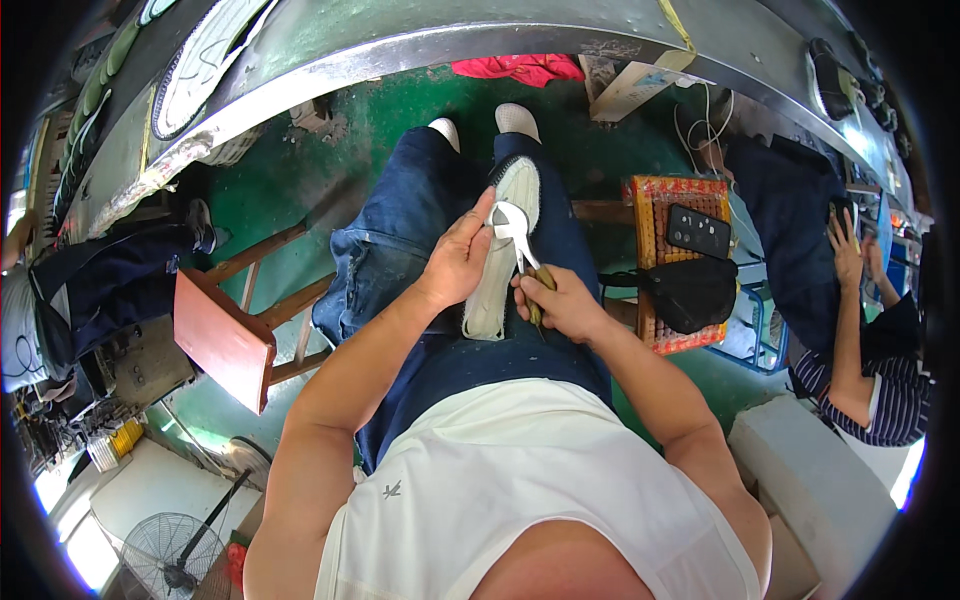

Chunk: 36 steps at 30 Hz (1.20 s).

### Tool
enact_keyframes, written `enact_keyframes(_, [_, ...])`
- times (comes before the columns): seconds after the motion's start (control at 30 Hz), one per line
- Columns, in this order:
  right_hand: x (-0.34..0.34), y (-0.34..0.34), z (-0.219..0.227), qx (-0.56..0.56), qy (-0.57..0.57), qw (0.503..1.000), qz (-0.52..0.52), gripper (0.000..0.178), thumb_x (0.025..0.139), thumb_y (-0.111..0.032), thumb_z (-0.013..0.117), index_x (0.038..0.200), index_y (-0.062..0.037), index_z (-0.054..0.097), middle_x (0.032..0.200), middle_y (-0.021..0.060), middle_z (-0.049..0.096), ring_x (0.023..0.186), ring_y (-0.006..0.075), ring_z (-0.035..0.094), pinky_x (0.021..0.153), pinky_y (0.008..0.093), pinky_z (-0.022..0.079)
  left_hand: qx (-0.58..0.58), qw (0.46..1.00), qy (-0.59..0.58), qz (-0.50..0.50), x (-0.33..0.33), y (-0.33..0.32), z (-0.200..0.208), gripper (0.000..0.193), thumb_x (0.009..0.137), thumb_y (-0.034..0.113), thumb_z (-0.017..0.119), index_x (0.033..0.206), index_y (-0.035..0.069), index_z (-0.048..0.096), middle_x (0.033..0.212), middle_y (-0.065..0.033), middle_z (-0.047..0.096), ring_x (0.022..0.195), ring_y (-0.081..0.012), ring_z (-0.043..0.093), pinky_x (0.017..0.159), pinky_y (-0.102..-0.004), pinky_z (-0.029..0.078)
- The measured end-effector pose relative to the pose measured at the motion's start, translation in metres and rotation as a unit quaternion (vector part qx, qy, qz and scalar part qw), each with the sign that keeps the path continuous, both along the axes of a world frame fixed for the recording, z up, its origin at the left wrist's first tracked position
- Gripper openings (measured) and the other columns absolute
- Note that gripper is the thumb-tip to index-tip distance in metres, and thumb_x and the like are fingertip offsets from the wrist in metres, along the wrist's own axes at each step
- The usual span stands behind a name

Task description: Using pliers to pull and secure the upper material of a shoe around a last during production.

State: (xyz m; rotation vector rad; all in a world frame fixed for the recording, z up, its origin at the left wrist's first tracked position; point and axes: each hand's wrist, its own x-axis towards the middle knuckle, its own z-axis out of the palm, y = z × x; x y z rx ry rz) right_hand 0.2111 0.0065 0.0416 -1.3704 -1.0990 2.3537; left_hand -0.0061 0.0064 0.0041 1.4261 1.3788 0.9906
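Note:
A pale, unfinished shoe lies lengthwise on my lap with its underside up, dark stitching round its toe end. My right hand is closed round the olive handles of metal pincers. Their rounded head rests over the middle of the shoe, and whether the jaws bite on its edge cannot be told. Along the shoe's left side lies my left hand, fingers stretched toward the toe and thumb beside the pincers' head. Part of its fingers is hidden.
Across the front runs a metal-edged workbench with shoe pieces. A wooden stool stands left. A beaded seat at right bears a black phone-like device and black pouch. A co-worker's hand shows far right; a fan lower left.

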Motion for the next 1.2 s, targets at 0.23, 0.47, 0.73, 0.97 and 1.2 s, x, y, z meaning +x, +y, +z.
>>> enact_keyframes(0.23, [0.057,0.034,0.020,-0.106,0.057,0.990,0.073,0.036,0.105,-0.029,0.055,0.120,0.0024,0.057,0.100,0.0083,0.065,0.084,0.0158,0.069,0.056,0.0263,0.058,-0.053,0.955,0.251,-0.146,-0.006,0.021,0.049,0.048,0.102,0.016,0.051,0.150,0.019,0.047,0.114,-0.0280,0.066,0.099,-0.0451,0.067,0.089,-0.0455,0.055])
enact_keyframes(0.47, [0.026,0.064,0.007,0.257,-0.143,0.953,0.070,0.040,0.107,-0.036,0.047,0.100,0.0006,0.060,0.076,0.0077,0.065,0.062,0.0150,0.062,0.054,0.0321,0.048,-0.201,0.963,0.177,-0.002,0.011,0.008,0.036,0.068,0.102,0.031,0.053,0.158,0.004,0.026,0.127,-0.0335,0.061,0.114,-0.0482,0.062,0.099,-0.0471,0.050])
enact_keyframes(0.73, [0.019,0.055,0.037,0.409,-0.177,0.872,0.203,0.043,0.104,-0.038,0.052,0.094,0.0035,0.061,0.084,0.0276,0.065,0.085,0.0490,0.062,0.074,0.0485,0.049,-0.233,0.962,0.129,-0.059,-0.007,0.016,0.029,0.074,0.098,0.033,0.063,0.155,-0.002,0.031,0.137,-0.0292,0.058,0.128,-0.0386,0.058,0.111,-0.0394,0.041])
enact_keyframes(0.97, [0.045,0.040,0.069,0.215,-0.200,0.897,0.330,0.031,0.096,-0.028,0.063,0.103,0.0025,0.064,0.088,0.0241,0.069,0.087,0.0409,0.068,0.077,0.0450,0.052,-0.370,0.919,-0.096,-0.101,-0.021,0.037,0.047,0.045,0.094,0.030,0.071,0.132,0.012,0.055,0.107,-0.0001,0.067,0.087,-0.0077,0.059,0.060,-0.0255,0.042])
enact_keyframes(1.2, [0.022,0.013,0.059,0.476,-0.234,0.752,0.393,0.031,0.094,-0.024,0.064,0.112,0.0012,0.063,0.096,0.0226,0.068,0.091,0.0399,0.068,0.082,0.0484,0.054,-0.396,0.907,-0.099,-0.107,-0.020,0.037,0.041,0.050,0.094,0.032,0.072,0.136,0.012,0.053,0.110,-0.0005,0.067,0.092,-0.0107,0.062,0.064,-0.0281,0.048])
